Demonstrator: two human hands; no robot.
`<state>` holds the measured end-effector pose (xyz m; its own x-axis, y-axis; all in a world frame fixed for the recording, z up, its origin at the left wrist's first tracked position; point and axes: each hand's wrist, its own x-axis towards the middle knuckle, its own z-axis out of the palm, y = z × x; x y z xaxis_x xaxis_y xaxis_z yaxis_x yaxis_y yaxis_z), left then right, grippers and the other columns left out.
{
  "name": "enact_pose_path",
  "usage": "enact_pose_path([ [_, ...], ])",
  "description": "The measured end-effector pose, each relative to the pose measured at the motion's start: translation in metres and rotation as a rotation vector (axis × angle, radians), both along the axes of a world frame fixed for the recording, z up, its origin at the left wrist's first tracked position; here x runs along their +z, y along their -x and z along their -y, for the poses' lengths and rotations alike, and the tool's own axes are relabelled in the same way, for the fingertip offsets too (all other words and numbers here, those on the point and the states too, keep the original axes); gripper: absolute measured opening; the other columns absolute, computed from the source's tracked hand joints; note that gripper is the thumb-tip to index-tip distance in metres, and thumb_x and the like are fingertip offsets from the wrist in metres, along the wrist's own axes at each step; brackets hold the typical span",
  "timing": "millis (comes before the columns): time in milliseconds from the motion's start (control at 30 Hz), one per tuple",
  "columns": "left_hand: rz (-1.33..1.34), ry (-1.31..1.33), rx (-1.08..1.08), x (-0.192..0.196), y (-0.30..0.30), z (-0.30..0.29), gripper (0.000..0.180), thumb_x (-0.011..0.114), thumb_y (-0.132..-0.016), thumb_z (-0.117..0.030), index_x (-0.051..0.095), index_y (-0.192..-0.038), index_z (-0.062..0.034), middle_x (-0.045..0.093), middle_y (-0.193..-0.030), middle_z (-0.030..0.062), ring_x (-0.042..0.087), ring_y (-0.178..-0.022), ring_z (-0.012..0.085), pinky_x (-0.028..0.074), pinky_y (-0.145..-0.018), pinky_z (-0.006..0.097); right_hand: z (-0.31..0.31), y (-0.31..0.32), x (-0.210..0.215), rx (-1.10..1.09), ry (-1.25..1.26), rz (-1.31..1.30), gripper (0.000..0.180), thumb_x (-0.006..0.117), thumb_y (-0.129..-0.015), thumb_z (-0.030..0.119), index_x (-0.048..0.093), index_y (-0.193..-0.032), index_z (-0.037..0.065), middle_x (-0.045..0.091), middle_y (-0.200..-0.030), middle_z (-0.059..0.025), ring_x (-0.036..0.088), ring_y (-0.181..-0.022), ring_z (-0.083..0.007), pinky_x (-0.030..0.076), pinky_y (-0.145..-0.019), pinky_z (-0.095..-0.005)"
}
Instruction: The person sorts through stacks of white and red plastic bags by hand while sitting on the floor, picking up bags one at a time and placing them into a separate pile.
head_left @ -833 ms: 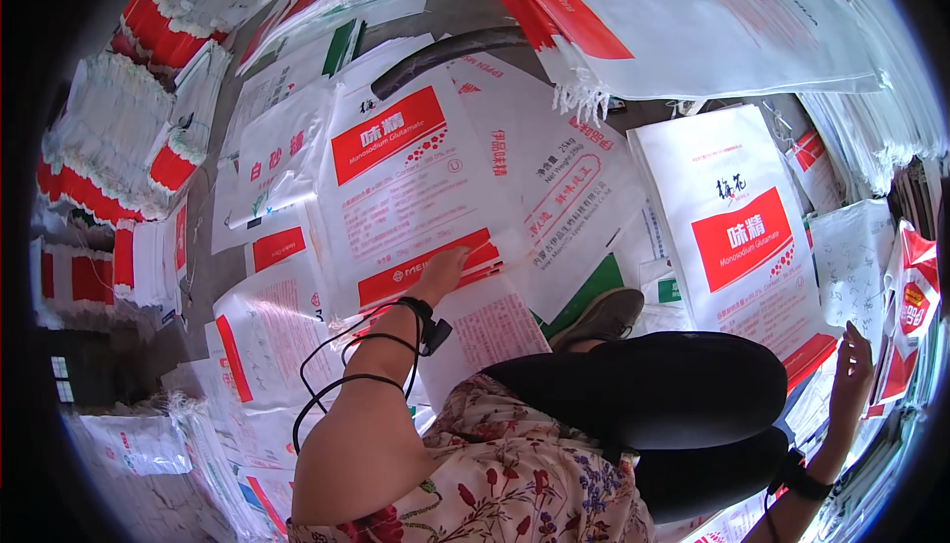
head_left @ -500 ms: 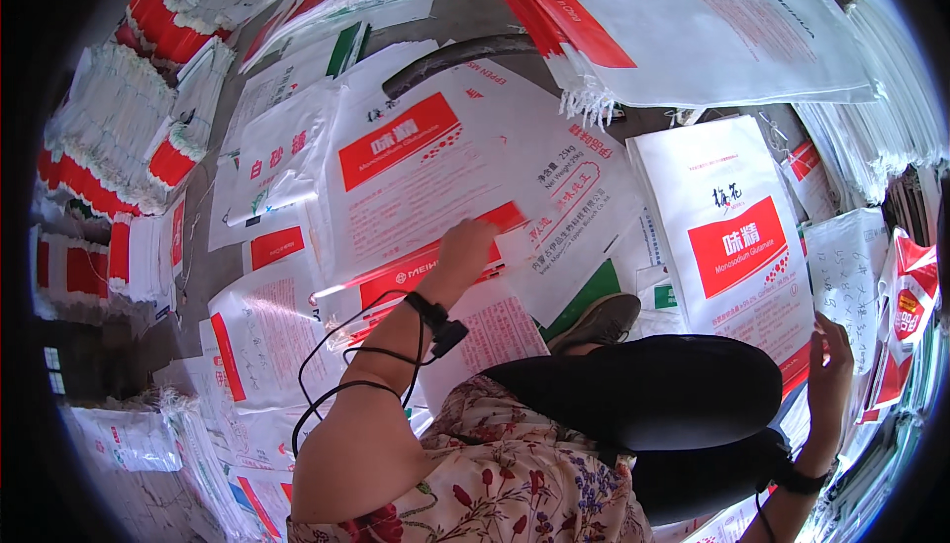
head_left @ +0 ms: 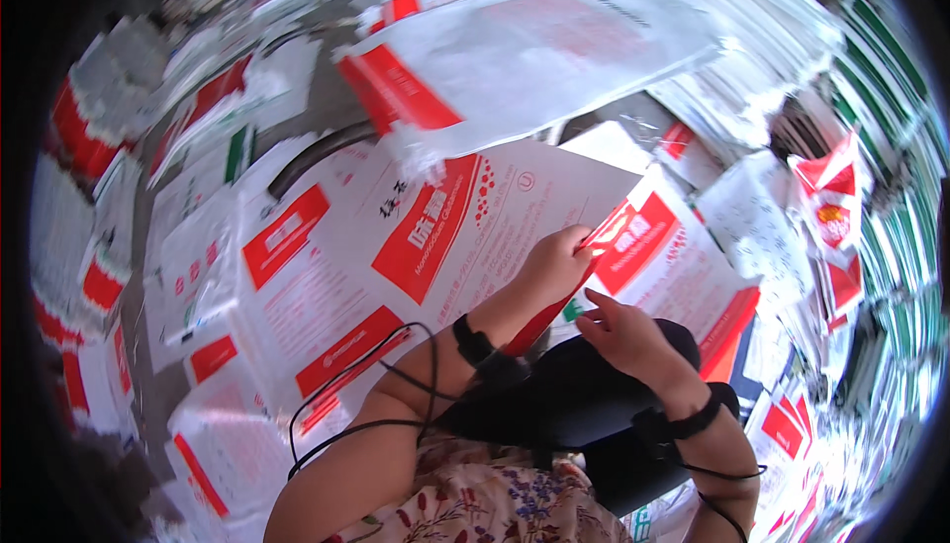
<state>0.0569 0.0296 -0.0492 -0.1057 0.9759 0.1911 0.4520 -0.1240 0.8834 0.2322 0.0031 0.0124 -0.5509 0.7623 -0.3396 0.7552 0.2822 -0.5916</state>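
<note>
My left hand (head_left: 556,264) is closed on the red edge of a white woven bag (head_left: 554,187) with a red label panel. This bag spreads leftward beyond my left forearm, over other flat bags. My right hand (head_left: 631,338) is just below, over my knee. Its thumb and forefinger are apart, with nothing visible between them. Beyond both hands, a similar white bag with a red panel (head_left: 683,281) lies on the right. Some of my left fingertips are hidden behind the bag's edge.
A stack of white bags with red ends (head_left: 554,58) stands at the far side. Flat bags (head_left: 327,286) cover the floor on the left. Bundled bags (head_left: 84,137) line the left edge. A tall pile with green edges (head_left: 891,98) rises on the right. A dark curved strip (head_left: 317,159) lies behind.
The view has swung right. My left hand has moved right and now grips a bag's edge. My right hand has left the right-hand bag's side and come in beside my left.
</note>
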Motion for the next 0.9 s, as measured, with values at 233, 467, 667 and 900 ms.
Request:
enact_pose_path([
  [233, 1.097, 0.569, -0.368, 0.023, -0.063, -0.023, 0.062, 0.046, -0.104, -0.052, 0.052, -0.136, 0.0006, 0.062, -0.127, 0.0137, 0.061, -0.113, 0.0198, 0.051, -0.096, 0.036, -0.025, -0.027, -0.018, -0.366, 0.297, -0.570, 0.071, 0.070, -0.091, 0.025, 0.031, -0.142, -0.005, 0.060, -0.116, -0.0168, 0.065, -0.104, -0.0227, 0.055, -0.084, -0.0323],
  [467, 1.129, 0.476, -0.439, 0.011, -0.087, -0.050, 0.073, 0.044, -0.105, -0.050, 0.033, -0.149, 0.0066, 0.042, -0.148, 0.0208, 0.042, -0.138, 0.0270, 0.037, -0.115, 0.042, -0.061, -0.055, -0.048, -0.639, 0.313, -0.744, 0.078, 0.070, -0.088, 0.008, 0.025, -0.150, -0.003, 0.065, -0.106, -0.0199, 0.070, -0.087, -0.0261, 0.060, -0.078, -0.0320],
  [667, 1.127, 0.487, -0.541, 0.025, -0.083, -0.040, 0.056, 0.045, -0.107, -0.036, 0.039, -0.145, 0.0049, 0.047, -0.145, 0.0179, 0.048, -0.134, 0.0286, 0.042, -0.112, 0.041, -0.103, -0.104, -0.061, -0.681, 0.186, -0.588, 0.051, 0.059, -0.088, 0.001, 0.050, -0.138, -0.005, 0.068, -0.099, -0.0119, 0.070, -0.080, -0.0187, 0.058, -0.068, -0.0303],
  [900, 0.515, 0.561, -0.272, -0.029, -0.017, -0.018, 0.048, 0.057, -0.101, -0.024, 0.049, -0.141, 0.0012, 0.056, -0.139, 0.0163, 0.054, -0.130, 0.0271, 0.046, -0.107, 0.039, -0.149, -0.216, -0.028, -1.048, 0.157, -0.974, 0.043, 0.055, -0.090, -0.005, 0.053, -0.134, -0.005, 0.069, -0.098, -0.0135, 0.071, -0.078, -0.0205, 0.062, -0.073, -0.0347],
])
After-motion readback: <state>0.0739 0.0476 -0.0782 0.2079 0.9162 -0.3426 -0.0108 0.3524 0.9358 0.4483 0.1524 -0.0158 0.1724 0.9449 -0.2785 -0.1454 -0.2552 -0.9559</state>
